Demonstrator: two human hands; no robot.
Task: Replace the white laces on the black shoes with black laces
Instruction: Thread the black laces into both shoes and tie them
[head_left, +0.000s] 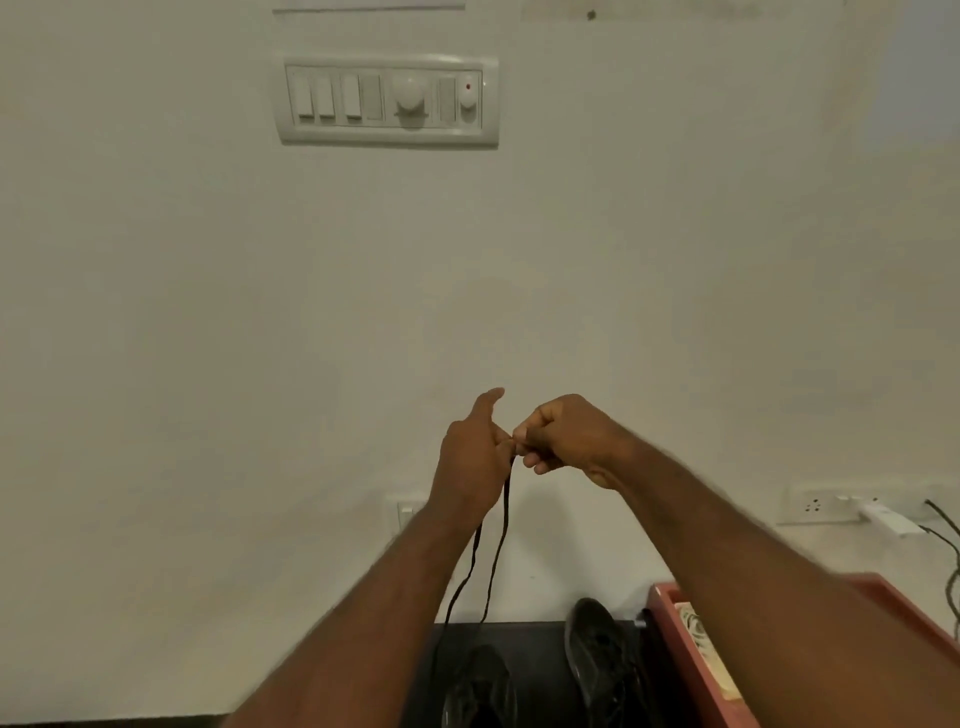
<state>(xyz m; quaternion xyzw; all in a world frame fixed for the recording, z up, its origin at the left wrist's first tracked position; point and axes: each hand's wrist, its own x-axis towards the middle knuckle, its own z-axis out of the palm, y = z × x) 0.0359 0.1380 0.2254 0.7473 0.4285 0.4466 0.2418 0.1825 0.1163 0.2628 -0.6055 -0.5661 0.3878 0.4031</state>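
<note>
Our forearms (363, 623) reach up from the bottom edge, hands raised. The left hand (475, 457) and right hand (566, 441) both pinch the black lace (501, 525), fingers curled on it. Its two strands hang to the left shoe (480, 686) on the tabletop (540, 654); the other shoe (602, 654) stands beside a red tray (670, 618). We judge we are evening the ends. Next comes threading the eyelets, which calls for lowering the tips.

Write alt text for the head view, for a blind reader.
The left hand and right hand, raised before a wall, pinch a black lace whose two strands hang toward a black shoe on a table. A second shoe stands beside a red tray; a switch panel is above.
</note>
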